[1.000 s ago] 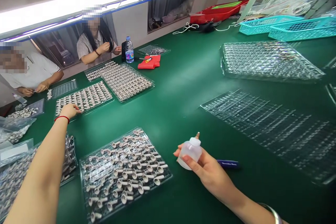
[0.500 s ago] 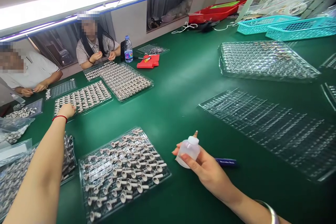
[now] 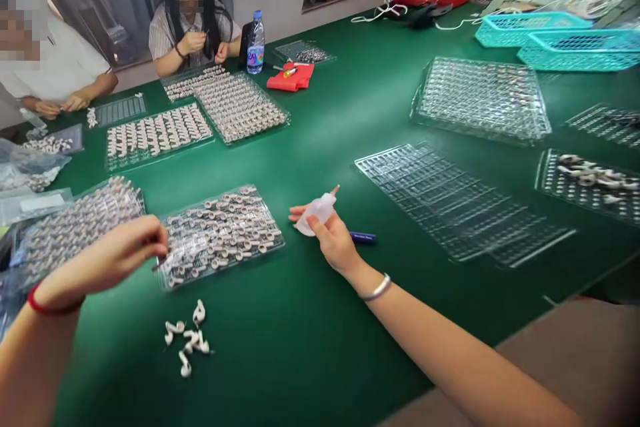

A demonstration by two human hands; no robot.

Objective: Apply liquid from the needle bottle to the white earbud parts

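Observation:
My right hand is wrapped round a small translucent squeeze bottle with a white cap, tilted above the green table. My left hand hangs by the left edge of a clear plastic tray of pale earphone shell parts. Its fingers are pinched together; something small and dark shows at their tips, too blurred to name. Several white earphone pieces lie loose on the table in front of that tray. A blue pen-like object lies beyond my right wrist.
Filled trays stand at left and farther off. Clear trays lie at right, with a stacked one behind. Two people sit across the table near a water bottle. Turquoise baskets stand at back right.
My left hand has come back from the far earphone tray to beside the near tray. The squeeze bottle stays in my right hand. The view has tilted down, showing the loose earphone pieces.

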